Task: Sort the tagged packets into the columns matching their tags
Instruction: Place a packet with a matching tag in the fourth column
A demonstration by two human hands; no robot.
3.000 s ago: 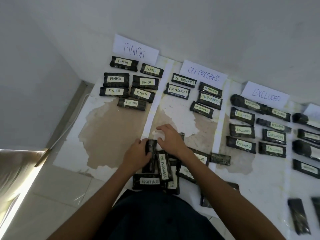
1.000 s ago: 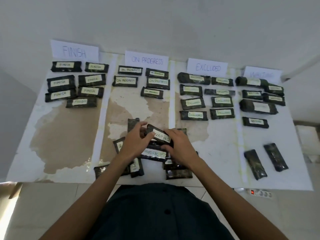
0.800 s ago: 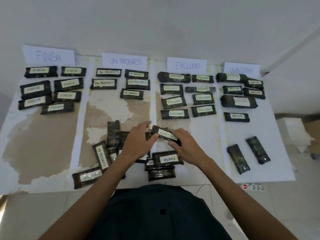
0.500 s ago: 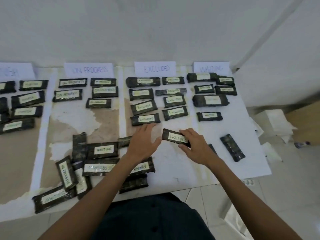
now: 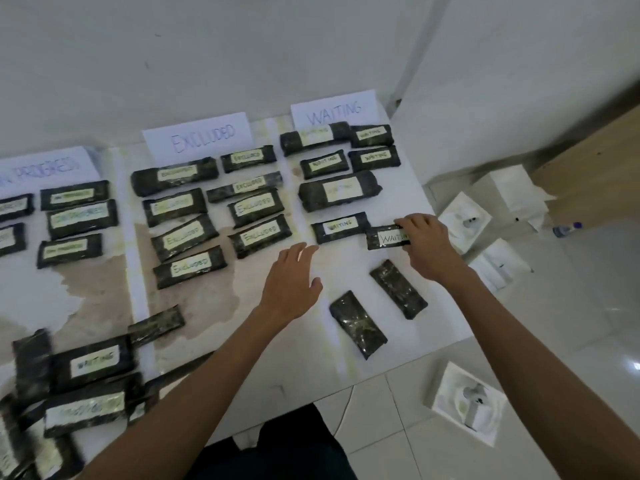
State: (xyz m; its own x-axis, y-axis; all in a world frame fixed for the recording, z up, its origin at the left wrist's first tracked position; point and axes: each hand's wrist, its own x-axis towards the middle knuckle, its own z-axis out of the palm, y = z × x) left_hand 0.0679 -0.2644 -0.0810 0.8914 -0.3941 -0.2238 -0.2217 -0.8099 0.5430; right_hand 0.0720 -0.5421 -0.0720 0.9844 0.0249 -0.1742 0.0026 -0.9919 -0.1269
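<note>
My right hand holds a dark packet tagged WAITING by its right end, low over the sheet in the WAITING column, just right of another WAITING packet. The WAITING sign stands at the head of that column with several tagged packets below it. My left hand hovers flat with straight fingers near the strip between the EXCLUDED and WAITING columns and holds nothing. The EXCLUDED sign heads several EXCLUDED packets. A heap of unsorted packets lies at the lower left, one tagged WAITING.
Two untagged dark packets lie face down low in the WAITING column. The ON PROGRESS column shows at the left edge. White boxes and a small bottle sit on the tiled floor to the right of the sheet.
My right hand has carried the WAITING packet from the heap rightward into the WAITING column. My left hand let go of it and trails behind, open. The view has swung right.
</note>
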